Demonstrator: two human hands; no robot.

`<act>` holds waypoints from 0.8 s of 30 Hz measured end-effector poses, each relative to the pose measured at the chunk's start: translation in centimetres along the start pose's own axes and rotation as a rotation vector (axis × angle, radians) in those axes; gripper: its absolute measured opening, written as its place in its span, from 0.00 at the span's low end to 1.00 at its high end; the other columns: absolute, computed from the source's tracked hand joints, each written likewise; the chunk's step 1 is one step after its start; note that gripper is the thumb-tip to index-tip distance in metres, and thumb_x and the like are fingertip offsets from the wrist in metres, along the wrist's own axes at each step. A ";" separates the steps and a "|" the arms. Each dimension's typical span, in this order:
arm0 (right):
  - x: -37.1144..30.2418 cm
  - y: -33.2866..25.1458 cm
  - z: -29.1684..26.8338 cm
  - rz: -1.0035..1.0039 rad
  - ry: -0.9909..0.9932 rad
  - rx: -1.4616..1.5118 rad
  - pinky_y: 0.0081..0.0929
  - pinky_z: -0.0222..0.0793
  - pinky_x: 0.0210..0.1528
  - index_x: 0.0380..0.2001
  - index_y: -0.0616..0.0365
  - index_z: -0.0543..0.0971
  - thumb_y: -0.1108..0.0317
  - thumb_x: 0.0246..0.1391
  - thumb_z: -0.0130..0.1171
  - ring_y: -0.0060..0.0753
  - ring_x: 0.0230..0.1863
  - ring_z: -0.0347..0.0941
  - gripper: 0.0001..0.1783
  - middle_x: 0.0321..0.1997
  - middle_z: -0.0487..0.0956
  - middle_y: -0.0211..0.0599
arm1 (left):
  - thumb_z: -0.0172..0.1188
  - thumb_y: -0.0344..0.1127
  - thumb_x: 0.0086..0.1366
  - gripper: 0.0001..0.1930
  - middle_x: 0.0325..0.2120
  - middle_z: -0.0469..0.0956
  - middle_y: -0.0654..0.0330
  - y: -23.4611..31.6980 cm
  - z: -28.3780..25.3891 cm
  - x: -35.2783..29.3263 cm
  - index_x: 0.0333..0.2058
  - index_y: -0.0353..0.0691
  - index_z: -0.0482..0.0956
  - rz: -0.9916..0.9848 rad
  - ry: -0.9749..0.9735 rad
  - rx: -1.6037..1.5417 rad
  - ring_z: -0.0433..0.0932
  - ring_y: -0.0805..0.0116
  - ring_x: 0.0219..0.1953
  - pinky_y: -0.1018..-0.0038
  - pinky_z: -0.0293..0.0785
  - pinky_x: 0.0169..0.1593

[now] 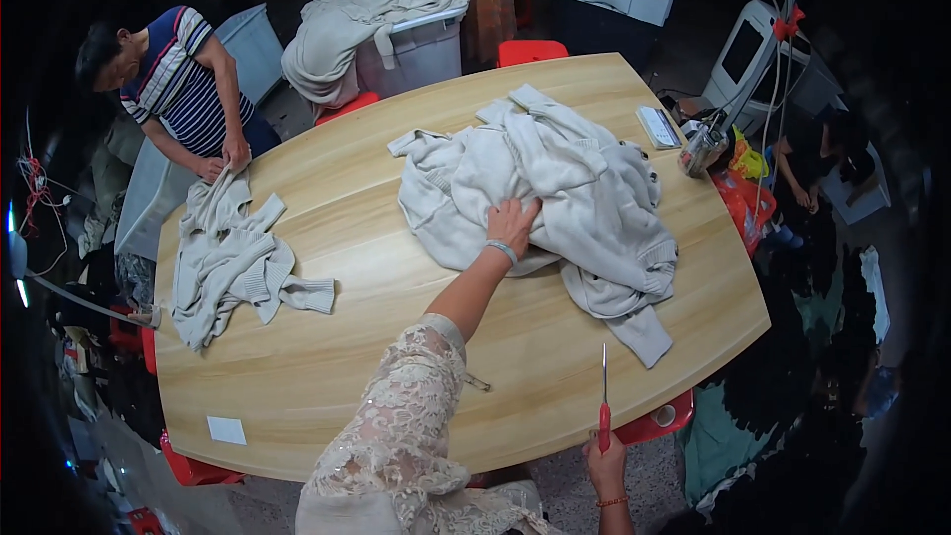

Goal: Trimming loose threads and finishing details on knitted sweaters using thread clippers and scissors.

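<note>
A heap of pale grey knit sweaters (555, 168) lies on the right half of the wooden table (376, 357). My left hand (512, 226), with a bracelet at the wrist, is at the heap's near side, its fingers closed into the knit. Low at the table's front edge, my right hand (606, 466) grips a red-handled tool (605, 414) with a thin straight metal shaft pointing up and away. The tool's tip is too small to make out. One sweater sleeve (642, 337) hangs out of the heap toward the tool, apart from it.
Across the table at left, a person (188, 79) handles another grey sweater (233, 263). A small metal item (478, 382) and white paper (227, 430) lie nearer me. A jar of tools (703, 151) stands at the right edge. Behind, a bin (411, 50) overflows with knitwear; red stools (658, 420) surround the table.
</note>
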State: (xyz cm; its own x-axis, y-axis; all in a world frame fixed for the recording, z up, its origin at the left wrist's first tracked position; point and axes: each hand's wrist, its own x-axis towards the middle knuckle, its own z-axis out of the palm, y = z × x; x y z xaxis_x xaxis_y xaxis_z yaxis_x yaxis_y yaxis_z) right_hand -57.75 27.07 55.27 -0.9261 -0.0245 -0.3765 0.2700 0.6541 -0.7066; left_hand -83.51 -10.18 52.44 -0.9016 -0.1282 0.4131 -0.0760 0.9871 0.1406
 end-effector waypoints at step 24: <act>3.5 -8.5 -6.7 -0.078 -0.127 -0.145 0.49 0.69 0.35 0.35 0.61 0.73 0.62 0.56 0.52 0.62 0.35 0.74 0.12 0.30 0.76 0.58 | 0.53 0.32 0.54 0.25 0.41 0.72 0.48 -10.3 -4.9 -8.2 0.53 0.48 0.71 -0.123 -0.164 0.134 0.73 0.48 0.41 0.57 0.70 0.40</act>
State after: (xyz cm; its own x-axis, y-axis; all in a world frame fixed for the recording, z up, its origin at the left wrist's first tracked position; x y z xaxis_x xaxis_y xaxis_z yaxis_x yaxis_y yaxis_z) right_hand -65.05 26.44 63.99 -0.8994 -0.1687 -0.4033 0.1494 0.7484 -0.6462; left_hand -73.28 -19.80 51.99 -0.9383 -0.2416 0.2476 -0.2353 0.9704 0.0552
